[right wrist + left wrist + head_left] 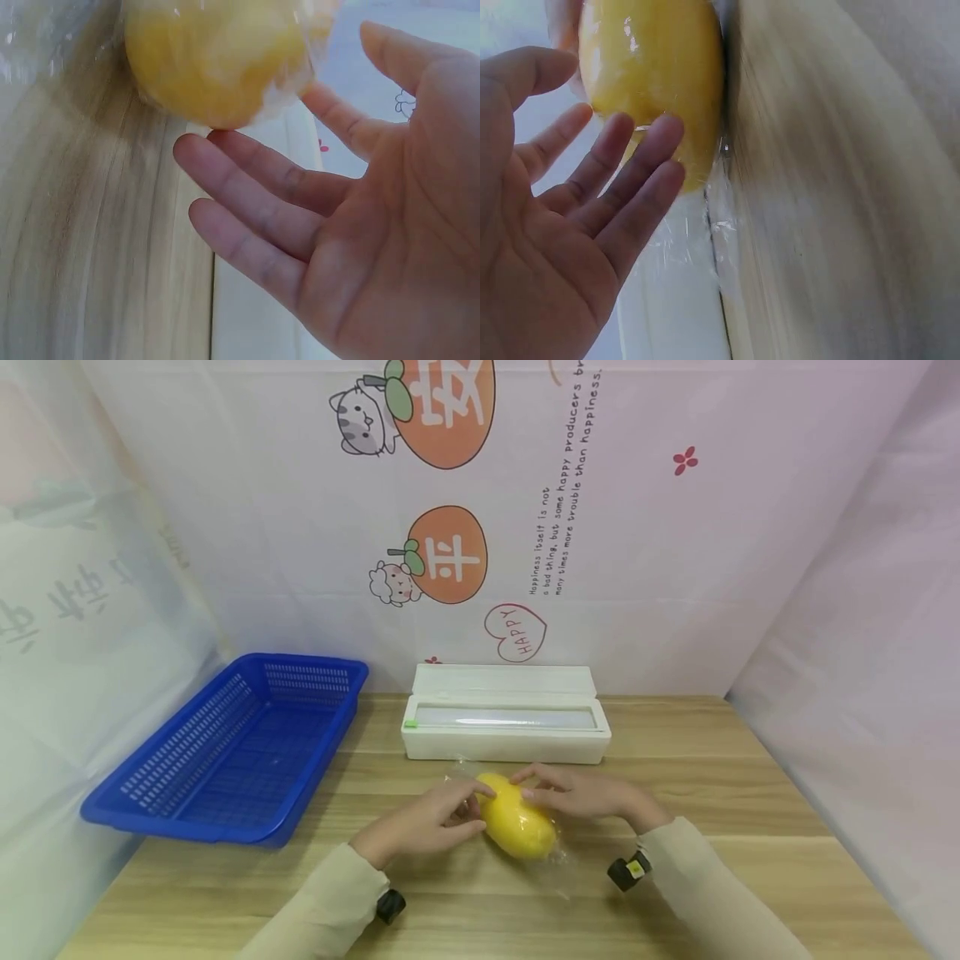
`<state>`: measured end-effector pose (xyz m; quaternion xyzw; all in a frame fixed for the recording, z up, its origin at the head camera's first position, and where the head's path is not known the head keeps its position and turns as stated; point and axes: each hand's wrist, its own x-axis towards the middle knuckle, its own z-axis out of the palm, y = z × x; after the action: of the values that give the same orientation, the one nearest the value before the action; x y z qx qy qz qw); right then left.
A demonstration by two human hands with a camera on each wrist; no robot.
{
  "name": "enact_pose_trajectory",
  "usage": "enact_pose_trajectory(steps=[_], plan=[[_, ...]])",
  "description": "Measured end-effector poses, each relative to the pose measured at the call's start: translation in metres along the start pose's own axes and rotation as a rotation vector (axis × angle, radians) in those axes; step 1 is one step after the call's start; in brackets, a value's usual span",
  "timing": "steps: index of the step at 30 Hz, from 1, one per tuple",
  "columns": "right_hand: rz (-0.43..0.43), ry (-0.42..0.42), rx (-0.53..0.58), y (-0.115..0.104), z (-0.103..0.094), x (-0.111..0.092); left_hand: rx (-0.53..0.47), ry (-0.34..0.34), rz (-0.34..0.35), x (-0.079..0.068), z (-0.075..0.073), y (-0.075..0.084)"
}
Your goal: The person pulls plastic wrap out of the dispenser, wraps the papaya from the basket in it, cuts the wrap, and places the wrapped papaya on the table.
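Yellow fruit (pixel 517 818) in clear film (pixel 559 858) lies between my left hand (pixel 426 827) and right hand (pixel 581 793), both loosely spread, seemingly to stop it rolling.

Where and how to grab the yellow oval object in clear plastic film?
Likely the middle of the yellow oval object, from its two long sides, left and right: it lies far-left to near-right on the wood-grain table, leaving those rounded sides reachable. Avoid the ends; loose clear plastic film sticks out there.
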<state>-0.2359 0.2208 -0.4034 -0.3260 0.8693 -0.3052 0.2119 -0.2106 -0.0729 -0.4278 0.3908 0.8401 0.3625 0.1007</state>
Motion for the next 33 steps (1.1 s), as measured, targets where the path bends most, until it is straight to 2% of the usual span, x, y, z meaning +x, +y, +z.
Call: enact_pose_trajectory(steps=[4, 8, 14, 18, 20, 24, 27, 33], plan=[[-0.015, -0.011, -0.003, -0.001, 0.002, -0.003, 0.002, 0.023, 0.023, 0.004, 0.002, -0.004], [-0.002, -0.023, 0.007, -0.003, 0.004, -0.004, -0.013, 0.026, 0.015, 0.008, 0.003, -0.007], [0.044, -0.024, 0.022, -0.005, 0.006, -0.006, 0.01, 0.035, 0.028, 0.015, 0.003, -0.01], [0.046, -0.012, 0.036, -0.005, 0.008, -0.007, 0.051, 0.069, 0.06, 0.016, 0.003, -0.012], [0.041, -0.004, 0.039, -0.006, 0.009, -0.006, 0.093, 0.092, 0.09, 0.016, 0.004, -0.014], [0.03, 0.006, 0.032, -0.005, 0.009, -0.006, 0.192, 0.12, 0.202, 0.013, 0.007, -0.015], [0.033, 0.008, 0.038, -0.005, 0.01, -0.006, 0.256, 0.098, 0.289, 0.011, 0.009, -0.012], [0.033, 0.015, 0.047, -0.003, 0.011, -0.006, 0.444, 0.06, 0.366, 0.008, 0.016, 0.005]])
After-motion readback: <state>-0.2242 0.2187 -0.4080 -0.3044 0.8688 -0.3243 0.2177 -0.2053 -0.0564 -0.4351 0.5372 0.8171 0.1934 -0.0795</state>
